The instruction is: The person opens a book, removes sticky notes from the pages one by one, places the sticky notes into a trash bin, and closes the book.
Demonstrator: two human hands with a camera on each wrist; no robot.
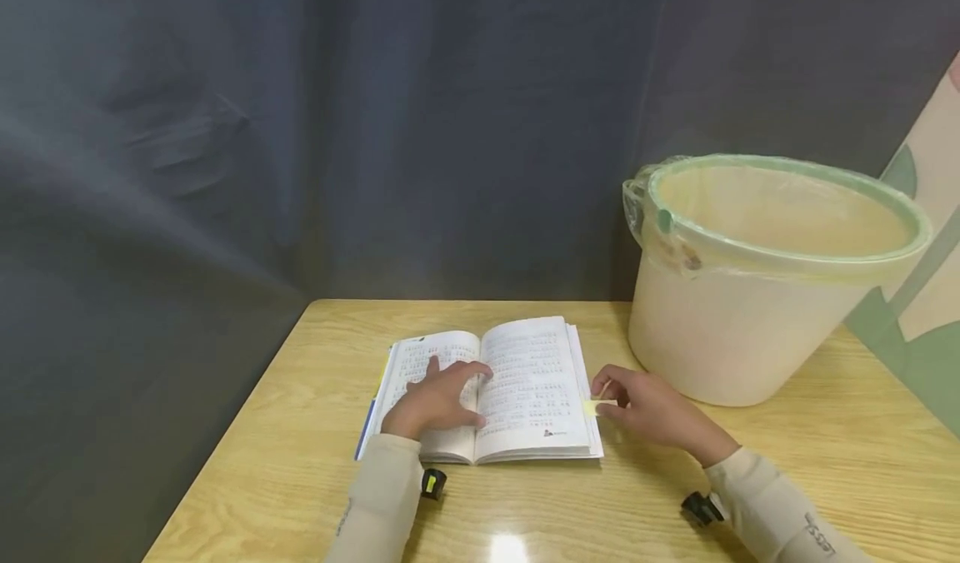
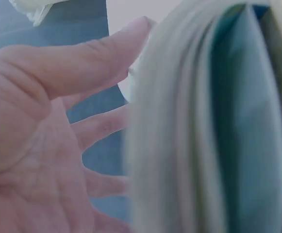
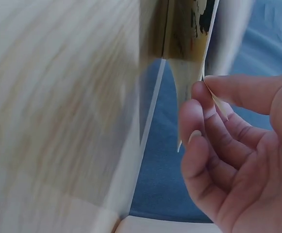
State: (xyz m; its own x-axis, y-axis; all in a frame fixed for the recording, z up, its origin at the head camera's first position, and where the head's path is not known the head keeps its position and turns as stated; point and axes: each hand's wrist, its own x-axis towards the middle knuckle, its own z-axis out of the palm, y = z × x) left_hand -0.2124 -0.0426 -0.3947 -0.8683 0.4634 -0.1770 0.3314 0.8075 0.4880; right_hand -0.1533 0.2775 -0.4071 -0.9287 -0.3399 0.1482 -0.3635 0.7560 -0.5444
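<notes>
An open book [image 1: 525, 388] with printed pages lies on the wooden table. Across its left page and the centre fold my left hand [image 1: 438, 401] rests with fingers spread, pressing the pages. The left wrist view has that hand [image 2: 48, 121] beside the blurred page edges [image 2: 174, 136]; the fingertips are hidden behind the book. At the book's right edge my right hand [image 1: 648, 405] pinches a small yellow sticky note [image 1: 600, 406] between thumb and fingers. In the right wrist view the note [image 3: 219, 104] shows between the thumb and fingertips, next to the page edge.
A large white bin [image 1: 720, 330] with a green rim and a clear plastic liner stands on the table [image 1: 300, 480] at the right, just beyond my right hand. Dark cloth [image 1: 465, 130] hangs behind the table. A patterned wall [image 1: 930, 330] is at the far right.
</notes>
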